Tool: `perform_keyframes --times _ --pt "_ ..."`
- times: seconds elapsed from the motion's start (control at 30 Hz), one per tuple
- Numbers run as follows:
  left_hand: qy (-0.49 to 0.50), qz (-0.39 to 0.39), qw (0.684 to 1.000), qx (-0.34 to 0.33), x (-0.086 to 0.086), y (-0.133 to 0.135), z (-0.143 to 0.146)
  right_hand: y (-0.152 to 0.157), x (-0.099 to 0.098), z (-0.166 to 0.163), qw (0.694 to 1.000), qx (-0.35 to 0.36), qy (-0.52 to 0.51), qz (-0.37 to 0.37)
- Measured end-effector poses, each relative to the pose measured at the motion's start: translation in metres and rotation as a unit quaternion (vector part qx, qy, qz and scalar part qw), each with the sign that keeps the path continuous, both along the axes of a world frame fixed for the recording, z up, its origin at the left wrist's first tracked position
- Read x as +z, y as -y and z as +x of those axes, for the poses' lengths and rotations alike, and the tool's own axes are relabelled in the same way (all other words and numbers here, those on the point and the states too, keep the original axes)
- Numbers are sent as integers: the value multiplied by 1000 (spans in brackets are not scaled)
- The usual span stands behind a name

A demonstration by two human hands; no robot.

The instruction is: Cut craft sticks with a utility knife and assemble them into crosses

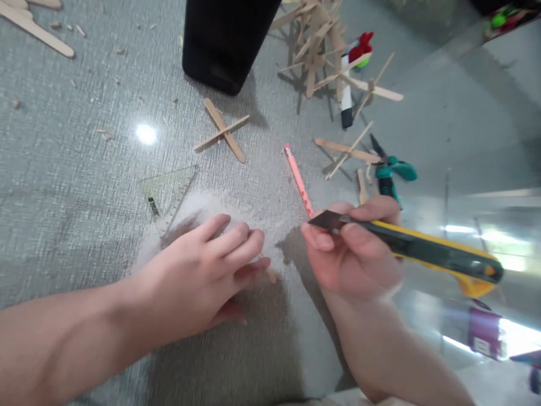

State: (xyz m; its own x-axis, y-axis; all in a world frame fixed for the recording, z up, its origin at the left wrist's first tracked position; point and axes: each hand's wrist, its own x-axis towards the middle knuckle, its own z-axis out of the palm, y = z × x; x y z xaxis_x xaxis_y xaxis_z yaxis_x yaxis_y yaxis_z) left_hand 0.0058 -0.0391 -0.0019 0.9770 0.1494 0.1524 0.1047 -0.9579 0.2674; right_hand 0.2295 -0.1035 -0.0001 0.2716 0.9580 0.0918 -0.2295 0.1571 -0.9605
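My right hand grips a yellow and black utility knife near its blade end, the blade pointing left. My left hand is low over the table with curled fingers pinching a wooden craft stick. Most of that stick is hidden, and only its rounded end shows by the fingertips. A pink pencil lies just beyond my right fingers. Under and behind my left hand is a patch of white powder, with a clear set square beside it.
Two crossed craft sticks lie ahead, below a black box-like object. Farther right are a pile of joined sticks, a white marker, another stick cross and green-handled pliers. More sticks lie at top left.
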Motion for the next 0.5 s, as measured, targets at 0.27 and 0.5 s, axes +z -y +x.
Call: perform_keyframes --times 0.27,0.5 --pt "25 -134 987 -87 -5 -37 -9 12 11 2 981 49 188 -7" --pt "80 -144 986 -31 1 -46 -6 12 12 3 935 122 327 59"
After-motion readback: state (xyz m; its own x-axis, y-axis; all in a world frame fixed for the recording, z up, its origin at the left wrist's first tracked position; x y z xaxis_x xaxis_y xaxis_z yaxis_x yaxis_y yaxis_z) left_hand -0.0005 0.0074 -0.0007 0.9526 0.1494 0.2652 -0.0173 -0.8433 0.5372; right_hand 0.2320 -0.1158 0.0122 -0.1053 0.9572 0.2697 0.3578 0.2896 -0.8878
